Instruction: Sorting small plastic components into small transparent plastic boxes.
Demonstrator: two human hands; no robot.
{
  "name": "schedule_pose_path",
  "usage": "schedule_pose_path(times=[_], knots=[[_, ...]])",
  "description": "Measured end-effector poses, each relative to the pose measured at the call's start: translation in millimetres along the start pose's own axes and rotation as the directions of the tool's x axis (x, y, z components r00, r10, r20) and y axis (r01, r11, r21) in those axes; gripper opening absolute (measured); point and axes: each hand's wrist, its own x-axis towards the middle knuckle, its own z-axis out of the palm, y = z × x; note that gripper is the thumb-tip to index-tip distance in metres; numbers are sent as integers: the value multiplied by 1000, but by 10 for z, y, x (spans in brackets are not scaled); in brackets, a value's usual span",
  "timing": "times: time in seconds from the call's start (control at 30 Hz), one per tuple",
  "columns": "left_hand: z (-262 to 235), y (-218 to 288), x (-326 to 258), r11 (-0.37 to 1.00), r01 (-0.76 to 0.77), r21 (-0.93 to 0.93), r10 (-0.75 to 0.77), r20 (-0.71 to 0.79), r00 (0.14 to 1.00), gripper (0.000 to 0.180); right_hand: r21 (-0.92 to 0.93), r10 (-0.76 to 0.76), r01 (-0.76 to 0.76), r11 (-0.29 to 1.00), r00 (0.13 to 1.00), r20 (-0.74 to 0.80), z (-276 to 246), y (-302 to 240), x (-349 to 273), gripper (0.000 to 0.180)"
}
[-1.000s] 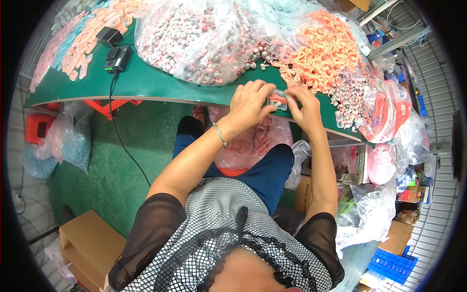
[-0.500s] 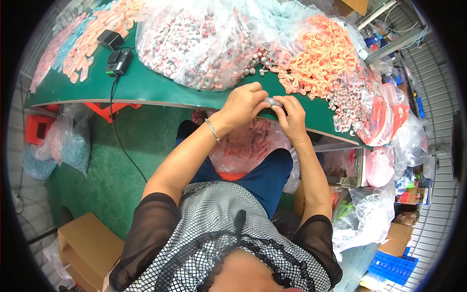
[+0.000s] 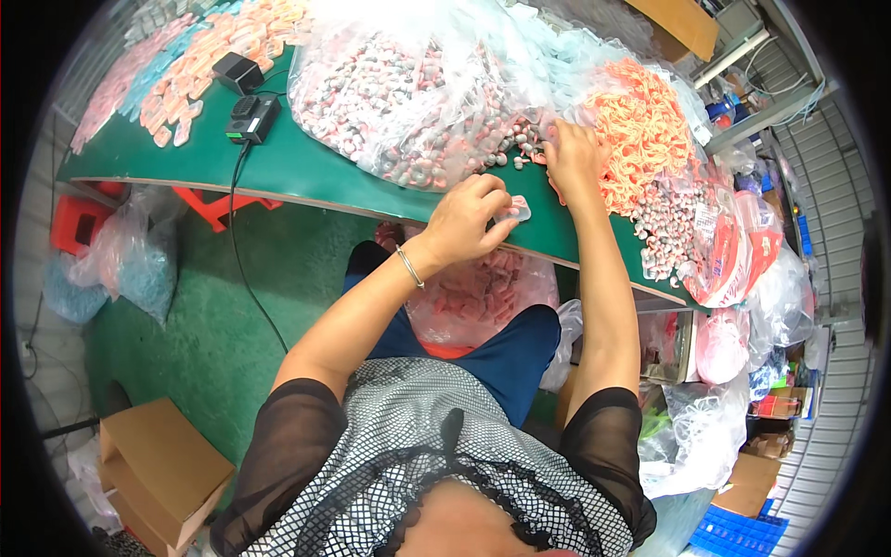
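My left hand [image 3: 471,219] is closed on a small clear and pink plastic case [image 3: 516,210] just above the near edge of the green table. My right hand [image 3: 573,160] has its fingers down among loose grey and pink beads [image 3: 524,144] and the left side of a heap of orange looped cords [image 3: 640,121]. What those fingertips touch is hidden. A big clear bag [image 3: 371,111] full of grey and pink round pieces lies beyond my left hand. Right of my right forearm lies a pile of small grey and pink pieces [image 3: 664,218].
Black power adapters [image 3: 252,119] with a hanging cable lie on the green table [image 3: 186,162], near rows of orange, blue and pink cases [image 3: 176,93]. A red and clear bag [image 3: 742,251] sits at the right end. A cardboard box [image 3: 167,464] stands on the floor at lower left.
My right hand has let go of the case and moved up and away to the beads and cords. My left hand keeps the case, slightly lower. The view has shifted slightly.
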Motion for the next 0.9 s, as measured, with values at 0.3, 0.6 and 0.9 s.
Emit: schedule_pose_path(times=[0.3, 0.6, 0.9], knots=[[234, -67, 556, 897, 169, 410, -217, 76, 973, 30, 481, 179, -24, 876, 944, -279, -317, 121, -276, 20], [445, -226, 768, 718, 26, 696, -294, 269, 917, 16, 649, 529, -593, 477, 783, 326, -535, 204, -1016, 25], [336, -219, 764, 894, 114, 433, -239, 247, 939, 15, 573, 439, -490, 657, 866, 239, -656, 262, -1211, 30]])
